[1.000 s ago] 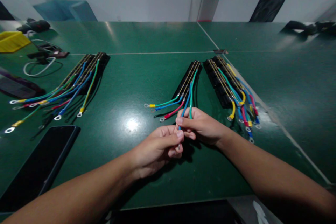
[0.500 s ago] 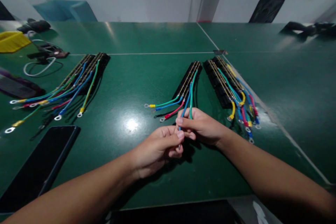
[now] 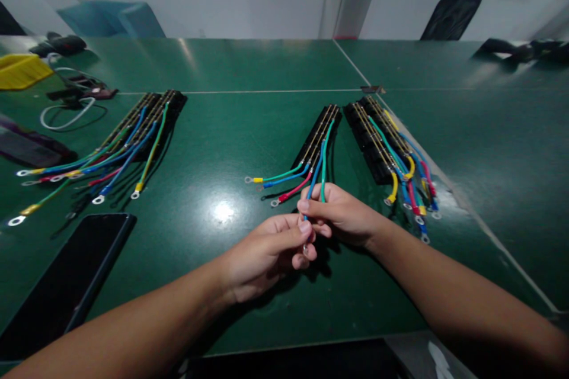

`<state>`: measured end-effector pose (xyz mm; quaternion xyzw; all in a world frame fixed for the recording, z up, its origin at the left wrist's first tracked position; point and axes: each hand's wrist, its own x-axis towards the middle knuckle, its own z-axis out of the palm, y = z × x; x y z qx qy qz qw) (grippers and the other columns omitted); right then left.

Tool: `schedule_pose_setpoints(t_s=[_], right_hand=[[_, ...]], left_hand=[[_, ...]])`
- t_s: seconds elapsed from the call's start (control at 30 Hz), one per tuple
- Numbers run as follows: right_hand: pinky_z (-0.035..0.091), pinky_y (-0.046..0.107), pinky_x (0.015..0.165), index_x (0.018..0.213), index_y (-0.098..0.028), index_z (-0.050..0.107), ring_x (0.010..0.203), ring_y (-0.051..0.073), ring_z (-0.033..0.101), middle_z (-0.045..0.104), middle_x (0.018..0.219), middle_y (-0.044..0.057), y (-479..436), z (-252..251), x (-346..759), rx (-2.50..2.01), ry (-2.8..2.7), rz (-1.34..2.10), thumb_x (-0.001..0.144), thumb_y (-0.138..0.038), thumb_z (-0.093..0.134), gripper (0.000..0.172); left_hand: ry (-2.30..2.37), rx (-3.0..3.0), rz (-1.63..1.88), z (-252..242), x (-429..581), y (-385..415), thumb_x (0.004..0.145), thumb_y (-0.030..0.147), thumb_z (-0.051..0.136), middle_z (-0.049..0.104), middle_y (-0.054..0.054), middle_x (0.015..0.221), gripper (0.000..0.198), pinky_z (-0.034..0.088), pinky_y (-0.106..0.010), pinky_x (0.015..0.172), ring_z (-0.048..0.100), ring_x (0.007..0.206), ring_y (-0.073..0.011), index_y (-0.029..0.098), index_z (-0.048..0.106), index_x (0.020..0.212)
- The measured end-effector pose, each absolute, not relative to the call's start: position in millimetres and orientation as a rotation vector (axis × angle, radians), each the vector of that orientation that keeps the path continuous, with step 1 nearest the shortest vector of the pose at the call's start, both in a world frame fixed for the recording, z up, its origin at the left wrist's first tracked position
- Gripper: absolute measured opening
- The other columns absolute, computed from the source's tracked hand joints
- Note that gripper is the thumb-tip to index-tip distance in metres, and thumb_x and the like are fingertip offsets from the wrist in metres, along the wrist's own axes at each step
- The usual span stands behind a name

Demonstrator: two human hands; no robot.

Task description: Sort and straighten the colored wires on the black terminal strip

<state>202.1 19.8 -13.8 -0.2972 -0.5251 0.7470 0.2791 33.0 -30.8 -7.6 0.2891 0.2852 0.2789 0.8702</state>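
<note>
Between the thumb and fingers of my left hand [image 3: 278, 249] is the end of a blue wire [image 3: 315, 176], with a metal tip showing below the thumb. My right hand [image 3: 340, 213] pinches the same wire slightly higher up. A green wire [image 3: 325, 157] runs down behind my right fingers; whether they grip it is hidden. Both wires come from a black terminal block [image 3: 310, 141] with brass-coloured strips. From its lower end, other green, blue and red wires [image 3: 293, 190] spread to the left, some with ring terminals.
At right lie two more wired blocks [image 3: 372, 145], their leads bent toward me. Another wired pair [image 3: 149, 121] lies at left. A phone [image 3: 73, 278] is near the left front of the green table [image 3: 213, 296]. A yellow bin [image 3: 22, 71] and a white cable [image 3: 66, 124] sit far left.
The lower fingers of my left hand have loosened and extended slightly to the right around the wire's end. My right hand stays almost still.
</note>
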Motion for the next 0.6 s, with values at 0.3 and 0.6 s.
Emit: schedule_pose_setpoints(t_s=[0.3,0.6], right_hand=[[0.024,0.015,0.037,0.069,-0.011,0.058,0.036,0.002,0.037,0.049,0.045,-0.005,19.7,-14.0,202.5,-0.8,-1.415,1.998,0.084,-0.037,0.065,0.031],[0.025,0.016,0.038,0.07,-0.011,0.059,0.035,0.003,0.036,0.047,0.042,-0.006,20.0,-14.9,202.2,-0.786,-1.418,2.004,0.085,-0.038,0.064,0.031]], left_hand=[[0.574,0.598,0.606,-7.6,34.3,-30.9,0.088,0.033,0.062,0.05,0.001,0.064,0.023,0.024,-0.019,0.052,0.037,0.052,-0.0039,0.012,0.067,0.097],[0.553,0.631,0.619,-9.4,34.7,-31.0,0.088,0.033,0.062,0.044,0.004,0.059,0.023,0.021,-0.021,0.051,0.028,0.049,-0.0035,0.011,0.067,0.095]])
